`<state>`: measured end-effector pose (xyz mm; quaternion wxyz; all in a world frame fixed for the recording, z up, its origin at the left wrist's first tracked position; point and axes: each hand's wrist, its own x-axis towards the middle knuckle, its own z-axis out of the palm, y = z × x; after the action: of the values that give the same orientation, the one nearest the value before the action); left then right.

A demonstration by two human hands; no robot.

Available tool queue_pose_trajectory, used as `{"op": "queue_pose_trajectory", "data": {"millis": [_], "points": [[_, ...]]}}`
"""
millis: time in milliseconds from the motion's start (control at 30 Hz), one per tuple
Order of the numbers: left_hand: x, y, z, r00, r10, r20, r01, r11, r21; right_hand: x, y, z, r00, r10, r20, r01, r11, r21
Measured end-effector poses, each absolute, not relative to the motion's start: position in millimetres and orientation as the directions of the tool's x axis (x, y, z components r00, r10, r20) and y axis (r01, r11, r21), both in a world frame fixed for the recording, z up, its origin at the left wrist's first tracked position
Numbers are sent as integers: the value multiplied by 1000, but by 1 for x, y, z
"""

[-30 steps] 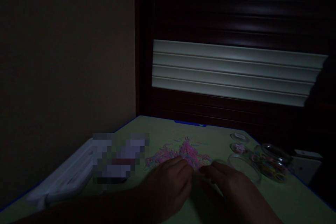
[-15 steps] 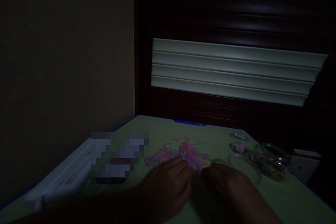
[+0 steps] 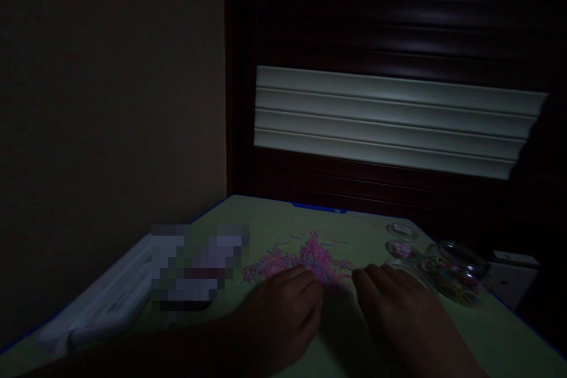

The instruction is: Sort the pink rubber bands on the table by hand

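The scene is very dim. A heap of small pink and pale elastic bands (image 3: pixel 305 257) lies on the light green tabletop (image 3: pixel 274 221). My left hand (image 3: pixel 279 313) rests palm down at the near edge of the heap, its fingers curled onto the bands. Just right of the heap, my right hand (image 3: pixel 398 307) lies flat with fingers stretched forward toward a clear round container (image 3: pixel 410 266). I cannot make out anything between the fingers of either hand.
A clear jar on its side (image 3: pixel 456 274) holds coloured bands at the right. Two small round lids (image 3: pixel 401 239) sit behind it. A white flat case (image 3: pixel 110 301) lies at the left edge, beside a blurred patch. A wall and dark shutter stand behind.
My right hand has slid a little to the right, away from my left hand, opening a gap between them. The left hand has stayed put.
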<state>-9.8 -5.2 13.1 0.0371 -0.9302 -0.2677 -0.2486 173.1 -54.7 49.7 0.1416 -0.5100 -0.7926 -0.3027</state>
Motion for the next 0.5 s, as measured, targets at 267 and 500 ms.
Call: {"op": "queue_pose_trajectory", "data": {"millis": [267,500], "points": [[-9,-5,14,739,455,497,510,-860,29,190,-63,65,-348,733,584,886,54,461],[-9,-4,14,742,476,471,520,-853,43,187,-64,68,-178,834,523,906,-69,418]]}}
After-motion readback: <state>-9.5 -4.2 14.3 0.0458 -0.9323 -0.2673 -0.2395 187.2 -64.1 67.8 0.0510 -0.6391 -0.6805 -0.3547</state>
